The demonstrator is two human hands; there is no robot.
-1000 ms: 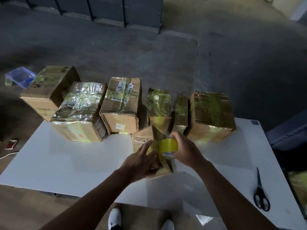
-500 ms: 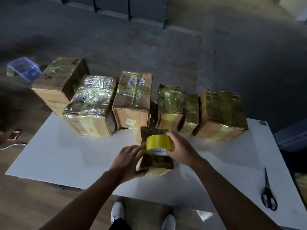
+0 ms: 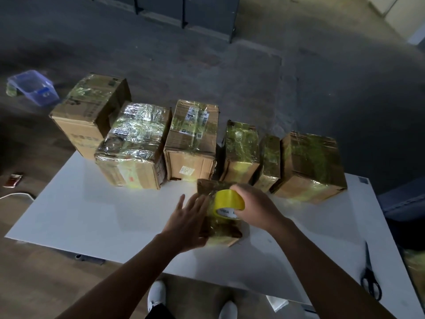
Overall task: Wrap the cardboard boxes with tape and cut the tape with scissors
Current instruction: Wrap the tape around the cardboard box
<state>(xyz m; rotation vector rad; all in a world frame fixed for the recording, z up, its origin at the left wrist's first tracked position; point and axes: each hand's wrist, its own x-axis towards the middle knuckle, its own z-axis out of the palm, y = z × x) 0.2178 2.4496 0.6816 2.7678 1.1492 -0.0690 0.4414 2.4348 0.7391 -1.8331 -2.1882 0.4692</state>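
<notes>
A small cardboard box [image 3: 219, 229], shiny with tape, lies on the white table [image 3: 96, 217] in front of me. My right hand [image 3: 255, 207] grips a yellow tape roll [image 3: 227, 201] held on top of that box. My left hand [image 3: 186, 223] lies flat against the box's left side, fingers spread. Black scissors [image 3: 370, 280] rest near the table's right edge, away from both hands.
Several taped cardboard boxes [image 3: 193, 139] stand in a row along the table's far edge. A clear blue plastic tub [image 3: 33, 89] sits on the floor at the far left. My white shoes [image 3: 156, 295] show below the table's near edge.
The small box has gone from tilted on edge to lying flat on the table. My left hand has opened and slid along its left side. The roll stays in my right hand.
</notes>
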